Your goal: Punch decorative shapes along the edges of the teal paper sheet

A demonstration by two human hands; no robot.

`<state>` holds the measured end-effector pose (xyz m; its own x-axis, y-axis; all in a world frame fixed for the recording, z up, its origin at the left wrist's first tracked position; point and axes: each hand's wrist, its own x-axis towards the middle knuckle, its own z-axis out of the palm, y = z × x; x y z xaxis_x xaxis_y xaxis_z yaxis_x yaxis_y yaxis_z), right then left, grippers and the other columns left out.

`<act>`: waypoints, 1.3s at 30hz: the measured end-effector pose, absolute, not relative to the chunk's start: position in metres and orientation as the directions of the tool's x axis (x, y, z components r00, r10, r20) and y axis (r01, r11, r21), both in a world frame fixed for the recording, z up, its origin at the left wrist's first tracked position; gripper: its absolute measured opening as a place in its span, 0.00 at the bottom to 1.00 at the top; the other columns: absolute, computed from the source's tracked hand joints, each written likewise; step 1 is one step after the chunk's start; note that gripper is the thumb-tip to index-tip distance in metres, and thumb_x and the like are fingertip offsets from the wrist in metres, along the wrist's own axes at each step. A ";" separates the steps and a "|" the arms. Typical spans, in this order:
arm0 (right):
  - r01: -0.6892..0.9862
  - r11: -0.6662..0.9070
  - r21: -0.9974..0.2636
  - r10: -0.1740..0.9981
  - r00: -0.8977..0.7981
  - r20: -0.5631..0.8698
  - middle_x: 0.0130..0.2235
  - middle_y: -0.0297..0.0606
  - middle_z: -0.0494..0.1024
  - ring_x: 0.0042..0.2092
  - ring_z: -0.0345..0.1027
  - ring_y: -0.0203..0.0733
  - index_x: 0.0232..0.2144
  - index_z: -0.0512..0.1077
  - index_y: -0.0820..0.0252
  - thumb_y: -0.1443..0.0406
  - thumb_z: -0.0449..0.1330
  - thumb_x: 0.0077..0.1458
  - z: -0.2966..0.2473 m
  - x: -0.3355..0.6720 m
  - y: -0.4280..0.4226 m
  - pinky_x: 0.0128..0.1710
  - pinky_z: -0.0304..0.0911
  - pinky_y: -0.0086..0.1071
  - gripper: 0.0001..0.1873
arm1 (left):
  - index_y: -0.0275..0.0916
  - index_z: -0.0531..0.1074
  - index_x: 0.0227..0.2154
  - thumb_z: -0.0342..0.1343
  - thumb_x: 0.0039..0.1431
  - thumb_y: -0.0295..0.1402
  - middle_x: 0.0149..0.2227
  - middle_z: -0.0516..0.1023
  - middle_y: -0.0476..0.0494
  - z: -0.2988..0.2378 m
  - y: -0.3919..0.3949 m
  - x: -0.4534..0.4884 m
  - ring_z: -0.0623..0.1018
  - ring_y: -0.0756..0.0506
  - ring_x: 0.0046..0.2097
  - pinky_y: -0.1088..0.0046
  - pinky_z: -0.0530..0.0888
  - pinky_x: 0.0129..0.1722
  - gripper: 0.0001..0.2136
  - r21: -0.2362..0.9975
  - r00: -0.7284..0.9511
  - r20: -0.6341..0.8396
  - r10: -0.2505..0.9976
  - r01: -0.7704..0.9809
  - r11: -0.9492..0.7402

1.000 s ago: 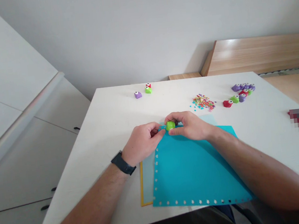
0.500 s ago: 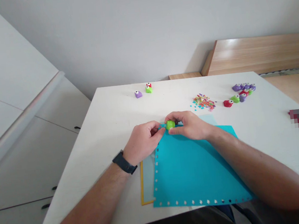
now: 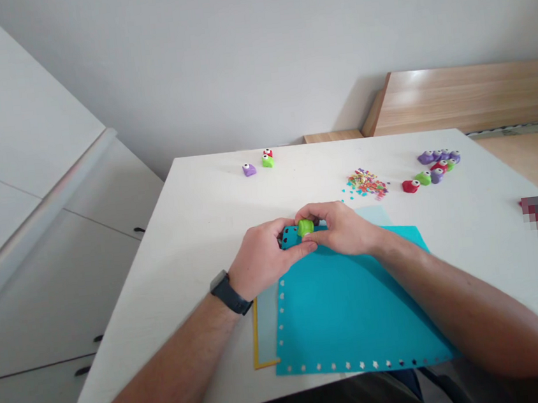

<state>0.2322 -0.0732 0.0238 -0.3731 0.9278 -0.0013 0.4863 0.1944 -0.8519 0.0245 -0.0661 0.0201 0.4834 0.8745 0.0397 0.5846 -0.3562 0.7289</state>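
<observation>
A teal paper sheet (image 3: pixel 352 308) lies on the white table (image 3: pixel 195 235), with small punched holes along its left and near edges. At its far left corner sits a small green paper punch (image 3: pixel 305 227). My right hand (image 3: pixel 343 227) is closed around the punch from the right. My left hand (image 3: pixel 263 260) pinches the sheet's corner beside the punch, thumb on top of the paper; a dark watch (image 3: pixel 229 293) is on that wrist.
A pale sheet with a yellow edge (image 3: pixel 262 330) lies under the teal one. A heap of paper confetti (image 3: pixel 366 183) and a cluster of punches (image 3: pixel 431 168) lie at the far right. Three more punches (image 3: pixel 260 162) stand at the far edge. A wooden bench (image 3: pixel 464 97) is behind.
My left hand has slid right and gripped the sheet's corner, lifting it slightly. The punch and right hand have shifted a little to the left along the far edge.
</observation>
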 end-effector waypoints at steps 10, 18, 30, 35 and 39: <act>0.519 0.209 -0.829 0.929 -0.371 0.002 0.35 0.33 0.78 0.38 0.69 0.37 0.41 0.77 0.60 0.69 0.64 0.50 0.023 0.230 -0.074 0.41 0.62 0.30 0.13 | 0.40 0.79 0.48 0.63 0.55 0.52 0.37 0.83 0.45 0.018 -0.067 0.025 0.77 0.45 0.34 0.71 0.68 0.32 0.24 0.709 0.484 0.044 0.874 0.601 -0.369; 0.528 0.195 -0.827 0.934 -0.357 -0.007 0.35 0.33 0.78 0.37 0.68 0.37 0.41 0.76 0.60 0.69 0.63 0.50 0.022 0.229 -0.074 0.40 0.61 0.30 0.13 | 0.42 0.80 0.47 0.62 0.58 0.50 0.41 0.83 0.44 0.020 -0.066 0.025 0.78 0.44 0.37 0.71 0.68 0.34 0.21 0.701 0.522 0.084 0.849 0.575 -0.422; 0.467 0.207 -0.860 0.922 -0.386 0.012 0.38 0.34 0.78 0.40 0.69 0.38 0.44 0.75 0.60 0.68 0.63 0.51 0.020 0.233 -0.074 0.43 0.63 0.31 0.15 | 0.44 0.79 0.48 0.63 0.54 0.54 0.36 0.82 0.48 0.018 -0.065 0.023 0.76 0.46 0.33 0.73 0.69 0.31 0.24 0.769 0.483 0.018 0.875 0.552 -0.321; 0.458 0.240 -0.856 0.917 -0.396 0.046 0.40 0.36 0.78 0.42 0.69 0.38 0.46 0.74 0.61 0.67 0.63 0.53 0.019 0.237 -0.073 0.46 0.63 0.32 0.16 | 0.43 0.79 0.49 0.61 0.57 0.53 0.36 0.82 0.48 0.017 -0.062 0.020 0.76 0.46 0.33 0.73 0.69 0.31 0.24 0.815 0.516 -0.011 0.857 0.501 -0.291; 0.469 0.241 -0.850 0.915 -0.402 0.037 0.41 0.37 0.78 0.42 0.69 0.39 0.47 0.74 0.61 0.64 0.63 0.55 0.021 0.240 -0.072 0.46 0.63 0.33 0.17 | 0.41 0.79 0.48 0.54 0.64 0.49 0.37 0.83 0.46 0.018 -0.061 0.019 0.78 0.46 0.34 0.73 0.71 0.32 0.20 0.845 0.534 -0.035 0.845 0.468 -0.261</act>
<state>0.2401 -0.0719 0.0211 -0.4024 0.9147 0.0373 0.4689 0.2409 -0.8497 0.0188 -0.0610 0.0181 0.5340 0.8448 -0.0350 0.4678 -0.2607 0.8445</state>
